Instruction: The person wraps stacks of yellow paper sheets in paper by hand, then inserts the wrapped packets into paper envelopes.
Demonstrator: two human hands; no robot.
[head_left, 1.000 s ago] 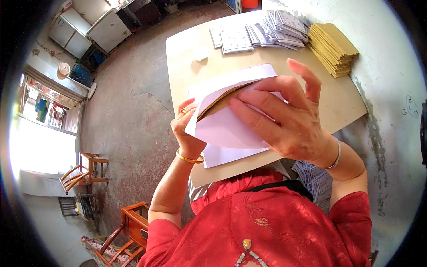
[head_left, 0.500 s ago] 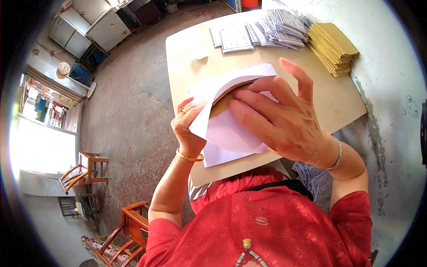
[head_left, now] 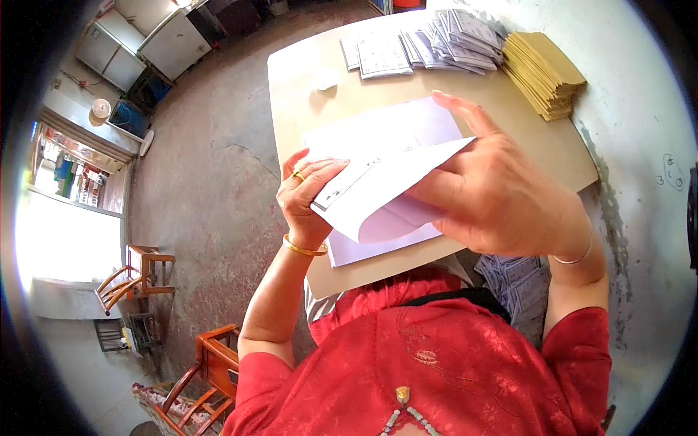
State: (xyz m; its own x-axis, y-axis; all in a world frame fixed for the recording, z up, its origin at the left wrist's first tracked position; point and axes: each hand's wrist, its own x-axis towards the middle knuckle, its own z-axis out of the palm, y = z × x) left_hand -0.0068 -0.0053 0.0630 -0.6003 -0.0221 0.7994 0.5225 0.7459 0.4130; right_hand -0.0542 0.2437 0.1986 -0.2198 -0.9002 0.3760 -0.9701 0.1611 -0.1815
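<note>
A white printed paper [head_left: 389, 182], folded or bag-like, is bent open toward my right side above the table. My left hand [head_left: 309, 196] is closed on its left edge, with the fingers lying over the top and a gold ring on one. My right hand [head_left: 502, 192] is at the paper's right end. Its curled fingers reach under the raised flap, partly hidden, while one finger stretches out above it. Beneath lies a pile of plain white paper [head_left: 363, 251]. Whatever is inside the fold is hidden.
On the pale table [head_left: 298, 80] are printed white packets [head_left: 385, 58], a heap of similar packets [head_left: 465, 43] and a stack of brown paper pieces [head_left: 545, 73]. More printed packets [head_left: 516, 287] lie below its near edge. Wooden chairs [head_left: 218, 363] stand at left; a wall rises at right.
The top of the paper has folded down, so its printed face shows and the brown paper inside is now out of sight. My right hand has shifted slightly right and turned.
</note>
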